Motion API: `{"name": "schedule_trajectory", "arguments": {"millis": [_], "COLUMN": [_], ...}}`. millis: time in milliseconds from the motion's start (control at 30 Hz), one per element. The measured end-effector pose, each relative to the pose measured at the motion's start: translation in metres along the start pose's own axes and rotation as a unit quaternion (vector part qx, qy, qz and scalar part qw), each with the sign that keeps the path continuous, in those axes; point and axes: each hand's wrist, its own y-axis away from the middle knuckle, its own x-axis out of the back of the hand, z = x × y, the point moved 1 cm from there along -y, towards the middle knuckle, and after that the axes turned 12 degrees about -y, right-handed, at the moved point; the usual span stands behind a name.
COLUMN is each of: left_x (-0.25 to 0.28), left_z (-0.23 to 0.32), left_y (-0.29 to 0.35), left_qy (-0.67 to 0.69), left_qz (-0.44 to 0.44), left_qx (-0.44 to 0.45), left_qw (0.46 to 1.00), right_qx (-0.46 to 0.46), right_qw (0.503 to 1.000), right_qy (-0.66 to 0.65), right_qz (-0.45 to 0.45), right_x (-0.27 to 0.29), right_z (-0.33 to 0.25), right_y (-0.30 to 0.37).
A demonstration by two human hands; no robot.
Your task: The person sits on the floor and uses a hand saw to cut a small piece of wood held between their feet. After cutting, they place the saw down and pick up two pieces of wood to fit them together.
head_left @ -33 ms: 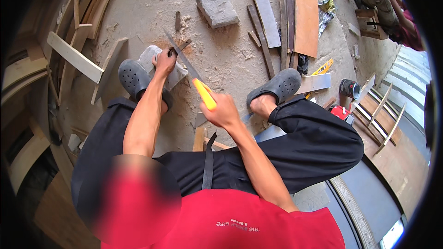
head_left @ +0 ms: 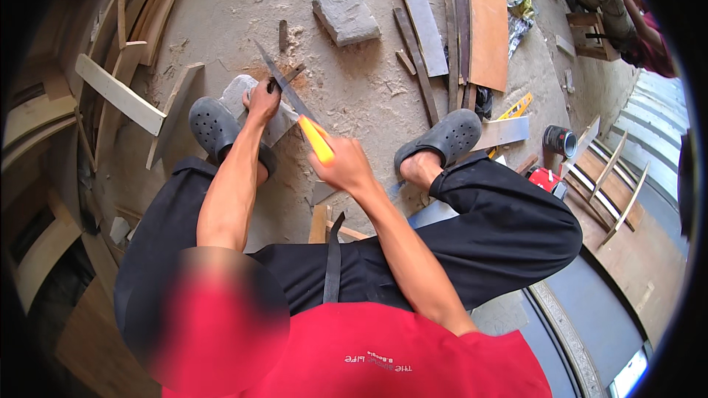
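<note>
My right hand is closed round the yellow handle of a handsaw. The saw's blade slants up and to the left, crossing a short dark strip of wood. My left hand grips that strip just left of the blade. Beneath my left hand, a pale stone-like block lies on the floor beside my left clog. My right clog is planted farther right. The strip's end inside my left hand is hidden.
A rough concrete block lies ahead amid sawdust. Long strips and an orange-brown board lie at the far right, near a yellow level and a tin can. Curved wooden pieces crowd the left. Another person is at upper right.
My right hand has pushed the saw a little forward and to the left, so the blade reaches farther past the wood strip. My left hand stays in place.
</note>
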Motion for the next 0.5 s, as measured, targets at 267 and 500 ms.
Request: {"name": "schedule_trajectory", "arguments": {"millis": [267, 500], "left_x": [0.000, 0.000], "left_z": [0.001, -0.004], "left_y": [0.008, 0.002], "left_qy": [-0.005, -0.019], "left_qz": [0.022, -0.039], "left_qx": [0.013, 0.019], "left_qw": [1.000, 0.999], "right_qx": [0.040, 0.042], "right_qw": [0.999, 0.998], "right_qy": [-0.028, -0.016], "right_qz": [0.019, 0.035], "right_x": [0.013, 0.001], "right_z": [0.014, 0.012], "right_y": [0.044, 0.021]}}
